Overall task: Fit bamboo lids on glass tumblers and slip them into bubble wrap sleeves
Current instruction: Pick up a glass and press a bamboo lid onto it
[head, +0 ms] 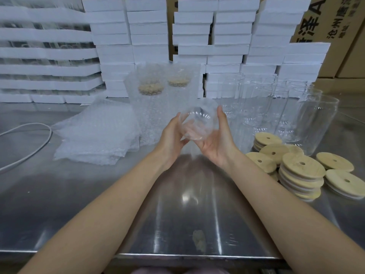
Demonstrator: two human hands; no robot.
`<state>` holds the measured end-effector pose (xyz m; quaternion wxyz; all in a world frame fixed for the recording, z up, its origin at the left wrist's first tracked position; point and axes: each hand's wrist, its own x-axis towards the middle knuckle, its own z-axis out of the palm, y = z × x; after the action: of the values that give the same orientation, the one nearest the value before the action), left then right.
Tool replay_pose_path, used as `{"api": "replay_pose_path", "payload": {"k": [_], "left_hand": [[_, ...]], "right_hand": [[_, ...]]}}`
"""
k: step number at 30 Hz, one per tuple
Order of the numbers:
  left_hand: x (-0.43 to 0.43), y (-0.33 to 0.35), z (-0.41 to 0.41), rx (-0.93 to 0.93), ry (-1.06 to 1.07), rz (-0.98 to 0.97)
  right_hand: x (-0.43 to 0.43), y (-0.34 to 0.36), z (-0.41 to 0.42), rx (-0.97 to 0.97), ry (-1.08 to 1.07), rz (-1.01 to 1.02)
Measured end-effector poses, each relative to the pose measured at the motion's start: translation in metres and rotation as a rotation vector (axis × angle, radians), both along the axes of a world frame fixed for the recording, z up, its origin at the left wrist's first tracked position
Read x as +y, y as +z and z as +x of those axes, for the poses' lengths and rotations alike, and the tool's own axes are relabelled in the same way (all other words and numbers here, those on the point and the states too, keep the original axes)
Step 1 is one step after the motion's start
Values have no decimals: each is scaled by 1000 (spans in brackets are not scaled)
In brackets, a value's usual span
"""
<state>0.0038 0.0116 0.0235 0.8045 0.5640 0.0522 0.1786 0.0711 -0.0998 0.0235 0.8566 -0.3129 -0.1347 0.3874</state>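
A clear glass tumbler point(197, 121) is held tilted above the steel table point(98, 204), its open mouth facing me and no lid on it. My left hand point(171, 135) grips its left side with fingers curled round the wall. My right hand point(219, 139) cradles it from below and the right, thumb up along the rim. Loose bamboo lids point(302, 171) with centre holes lie stacked at the right. A pile of flat bubble wrap sleeves point(94, 135) lies at the left. Two sleeved, lidded tumblers point(164, 89) stand behind my hands.
Several bare glass tumblers point(276, 109) stand at the right back. White foam boxes point(227, 46) are stacked along the back, with cardboard cartons point(339, 32) behind. A white cable point(29, 145) curves over the table's left side. The table's front edge runs near my elbows.
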Motion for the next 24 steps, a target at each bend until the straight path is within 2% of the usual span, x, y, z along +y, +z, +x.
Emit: {"api": "replay_pose_path", "payload": {"k": [3, 7, 10, 12, 14, 15, 17, 19, 20, 24], "left_hand": [[-1, -1, -1, 47, 6, 69], [0, -4, 1, 84, -28, 105], [0, -7, 2, 90, -20, 148], [0, -6, 3, 53, 39, 140], [0, -2, 5, 12, 124, 130], [1, -2, 5, -6, 171, 194], [0, -8, 2, -48, 242, 512], [-5, -18, -1, -51, 222, 791], [-7, -21, -2, -32, 204, 820], [-7, -19, -1, 6, 257, 704]], "right_hand": [[-1, 3, 0, 126, 53, 136], [-4, 0, 4, 211, 52, 110], [-4, 0, 4, 193, 21, 88], [-5, 2, 4, 77, -51, -2], [-5, 6, 2, -155, -249, -239], [-4, 8, 1, -267, -367, -337], [-4, 12, -1, -434, -522, -425], [-6, 16, -2, -560, -556, -460], [-7, 17, -2, -624, -548, -486], [-8, 18, -9, -884, -475, -642]]}}
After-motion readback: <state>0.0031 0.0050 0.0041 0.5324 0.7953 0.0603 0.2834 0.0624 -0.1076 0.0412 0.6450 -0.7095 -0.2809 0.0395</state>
